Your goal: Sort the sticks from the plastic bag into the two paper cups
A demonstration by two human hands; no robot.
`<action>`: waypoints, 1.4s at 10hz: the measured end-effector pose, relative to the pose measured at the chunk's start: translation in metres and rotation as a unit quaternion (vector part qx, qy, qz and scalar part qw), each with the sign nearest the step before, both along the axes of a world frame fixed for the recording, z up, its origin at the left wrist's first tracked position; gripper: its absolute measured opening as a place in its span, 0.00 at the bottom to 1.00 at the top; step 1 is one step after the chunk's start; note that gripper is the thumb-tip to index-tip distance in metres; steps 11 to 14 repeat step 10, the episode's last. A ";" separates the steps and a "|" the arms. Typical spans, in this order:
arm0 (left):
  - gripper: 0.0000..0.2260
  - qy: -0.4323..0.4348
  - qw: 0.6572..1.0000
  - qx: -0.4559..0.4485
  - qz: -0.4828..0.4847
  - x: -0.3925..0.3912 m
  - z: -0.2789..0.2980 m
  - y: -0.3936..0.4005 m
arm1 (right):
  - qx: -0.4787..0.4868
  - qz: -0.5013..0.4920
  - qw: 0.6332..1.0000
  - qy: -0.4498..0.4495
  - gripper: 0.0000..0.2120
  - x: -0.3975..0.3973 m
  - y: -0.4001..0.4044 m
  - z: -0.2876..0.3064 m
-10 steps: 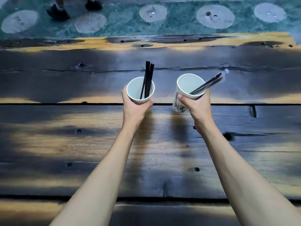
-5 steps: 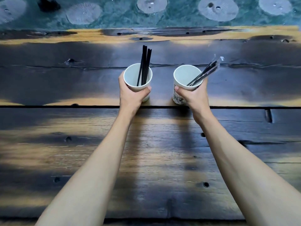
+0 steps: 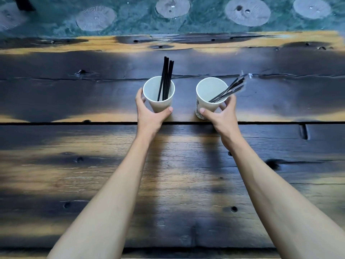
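Two white paper cups stand side by side on the dark wooden table (image 3: 177, 174). The left cup (image 3: 152, 90) holds several bare black sticks (image 3: 167, 71) standing nearly upright. My left hand (image 3: 151, 116) wraps around its near side, thumb on the right wall and fingers by the left rim. The right cup (image 3: 206, 90), with a dark print on its side, holds several sticks in clear plastic wrappers (image 3: 233, 86) that lean out to the right. My right hand (image 3: 222, 116) grips it from the near right, thumb on the printed wall.
The table's far edge (image 3: 168, 42) runs across the top, with a green floor with pale round discs (image 3: 247, 12) beyond it. A seam between planks (image 3: 74, 123) crosses just under the cups.
Both cups have moved away from me and come down onto the table. My hands have slid lower on the cup walls and their grip looks looser.
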State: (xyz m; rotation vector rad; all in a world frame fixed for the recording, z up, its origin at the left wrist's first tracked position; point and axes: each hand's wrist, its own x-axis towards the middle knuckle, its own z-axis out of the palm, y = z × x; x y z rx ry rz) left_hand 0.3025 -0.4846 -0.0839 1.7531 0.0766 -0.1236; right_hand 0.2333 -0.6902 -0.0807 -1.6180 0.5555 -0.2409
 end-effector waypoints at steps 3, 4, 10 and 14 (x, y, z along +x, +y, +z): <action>0.45 -0.029 0.996 0.079 0.036 -0.070 0.061 0.023 | -0.034 -0.037 0.999 0.021 0.47 -0.061 0.014 0.052; 0.43 -0.092 0.988 0.123 0.022 -0.104 0.097 0.032 | -0.061 -0.041 0.997 0.008 0.44 -0.089 0.025 0.088; 0.42 -0.348 0.860 0.372 -0.037 -0.316 0.292 0.085 | -0.482 0.014 0.868 -0.115 0.42 -0.285 0.092 0.272; 0.42 -0.348 0.860 0.372 -0.037 -0.316 0.292 0.085 | -0.482 0.014 0.868 -0.115 0.42 -0.285 0.092 0.272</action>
